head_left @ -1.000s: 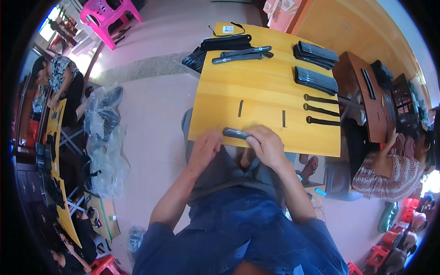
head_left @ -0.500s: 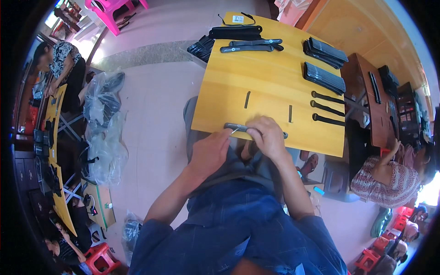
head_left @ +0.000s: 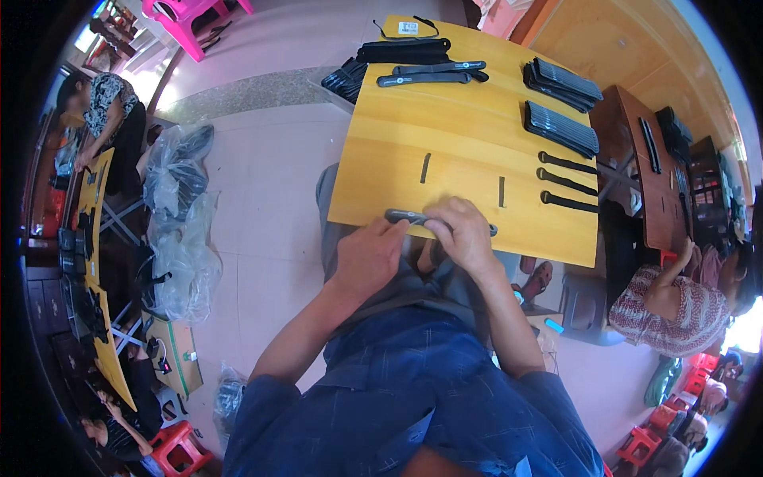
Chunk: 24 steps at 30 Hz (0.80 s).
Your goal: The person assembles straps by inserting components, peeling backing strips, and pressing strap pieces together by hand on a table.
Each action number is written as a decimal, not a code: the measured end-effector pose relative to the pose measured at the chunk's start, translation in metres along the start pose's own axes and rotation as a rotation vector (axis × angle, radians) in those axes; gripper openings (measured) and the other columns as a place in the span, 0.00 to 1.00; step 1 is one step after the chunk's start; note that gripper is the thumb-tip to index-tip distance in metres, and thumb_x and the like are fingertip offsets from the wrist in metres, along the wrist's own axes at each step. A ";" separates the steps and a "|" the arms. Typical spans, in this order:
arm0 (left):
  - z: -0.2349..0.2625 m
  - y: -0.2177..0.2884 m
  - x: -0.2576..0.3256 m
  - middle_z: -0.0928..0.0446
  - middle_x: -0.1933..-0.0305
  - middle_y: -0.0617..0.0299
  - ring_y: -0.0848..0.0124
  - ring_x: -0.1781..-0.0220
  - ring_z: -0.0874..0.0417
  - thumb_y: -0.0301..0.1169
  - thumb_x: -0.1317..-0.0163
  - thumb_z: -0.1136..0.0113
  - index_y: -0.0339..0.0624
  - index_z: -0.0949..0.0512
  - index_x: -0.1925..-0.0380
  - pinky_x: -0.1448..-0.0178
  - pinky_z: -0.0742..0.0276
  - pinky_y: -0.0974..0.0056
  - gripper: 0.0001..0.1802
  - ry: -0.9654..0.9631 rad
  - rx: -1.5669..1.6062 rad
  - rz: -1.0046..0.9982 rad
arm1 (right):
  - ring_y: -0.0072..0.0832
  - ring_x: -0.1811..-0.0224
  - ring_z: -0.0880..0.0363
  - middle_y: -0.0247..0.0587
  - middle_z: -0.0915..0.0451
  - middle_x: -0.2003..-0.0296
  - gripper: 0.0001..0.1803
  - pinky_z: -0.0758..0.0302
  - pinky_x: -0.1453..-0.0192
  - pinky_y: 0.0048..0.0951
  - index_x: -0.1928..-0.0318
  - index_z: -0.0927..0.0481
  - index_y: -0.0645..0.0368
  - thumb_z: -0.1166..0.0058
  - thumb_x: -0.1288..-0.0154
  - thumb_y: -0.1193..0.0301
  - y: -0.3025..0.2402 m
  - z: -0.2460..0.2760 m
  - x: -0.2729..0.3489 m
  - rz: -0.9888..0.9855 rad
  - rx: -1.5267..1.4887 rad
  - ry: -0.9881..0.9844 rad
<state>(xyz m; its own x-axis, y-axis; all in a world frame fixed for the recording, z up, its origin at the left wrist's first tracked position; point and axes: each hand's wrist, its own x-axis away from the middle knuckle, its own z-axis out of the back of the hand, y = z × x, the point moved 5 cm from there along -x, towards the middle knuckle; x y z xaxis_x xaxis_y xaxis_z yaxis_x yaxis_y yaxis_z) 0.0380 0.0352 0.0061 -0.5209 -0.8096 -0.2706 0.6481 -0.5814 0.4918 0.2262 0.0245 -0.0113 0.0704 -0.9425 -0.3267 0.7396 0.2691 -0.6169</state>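
Observation:
At the table's near edge lies a dark grey strap (head_left: pixel 404 215) with a pale round mark, running under both hands. My right hand (head_left: pixel 462 232) is closed over it, fingers slightly smeared, and the strap's far end shows past the palm. My left hand (head_left: pixel 370 256) is pinched closed just below the strap's left part; what its fingertips hold is too small to make out. Beyond the hands, two short dark strips (head_left: pixel 425 168) lie apart on the yellow table (head_left: pixel 461 127). Three black straps with looped ends (head_left: pixel 566 176) lie in a row at the right.
Two stacks of black straps (head_left: pixel 561 129) lie at the table's right edge. More grey straps (head_left: pixel 433 77) and a black bundle (head_left: pixel 404 52) lie at the far left. Clear plastic bags (head_left: pixel 184 238) stand on the floor at left. A person (head_left: pixel 668 314) sits on the right.
A thin pale sliver at my left fingertips no longer shows clearly. My right fingers have shifted slightly on the strap. The whole view has tilted a little.

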 end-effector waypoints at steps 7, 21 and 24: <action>0.000 0.002 -0.002 0.19 0.63 0.61 0.60 0.65 0.14 0.30 0.35 0.37 0.49 0.15 0.49 0.63 0.18 0.58 0.14 0.017 0.005 -0.034 | 0.45 0.60 0.20 0.42 0.20 0.68 0.07 0.23 0.55 0.44 0.62 0.14 0.55 0.34 0.38 0.67 0.001 0.000 0.001 0.002 -0.005 0.018; -0.007 -0.002 -0.007 0.18 0.62 0.58 0.57 0.64 0.14 0.31 0.33 0.39 0.47 0.15 0.52 0.62 0.18 0.55 0.12 -0.020 0.084 0.000 | 0.44 0.60 0.19 0.42 0.20 0.68 0.08 0.23 0.55 0.43 0.61 0.13 0.56 0.32 0.40 0.68 0.001 -0.001 0.001 -0.002 -0.019 0.019; -0.011 -0.002 -0.009 0.18 0.62 0.55 0.54 0.63 0.14 0.33 0.32 0.40 0.46 0.19 0.56 0.62 0.18 0.53 0.08 -0.045 0.068 0.042 | 0.44 0.60 0.19 0.41 0.20 0.68 0.09 0.23 0.55 0.43 0.61 0.13 0.56 0.32 0.40 0.67 0.002 -0.002 0.003 -0.006 -0.012 0.021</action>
<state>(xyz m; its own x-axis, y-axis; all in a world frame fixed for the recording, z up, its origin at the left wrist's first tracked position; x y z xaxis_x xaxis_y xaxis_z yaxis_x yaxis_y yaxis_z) 0.0472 0.0428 -0.0016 -0.5198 -0.8275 -0.2120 0.6312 -0.5393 0.5574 0.2260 0.0224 -0.0150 0.0521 -0.9399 -0.3375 0.7317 0.2659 -0.6276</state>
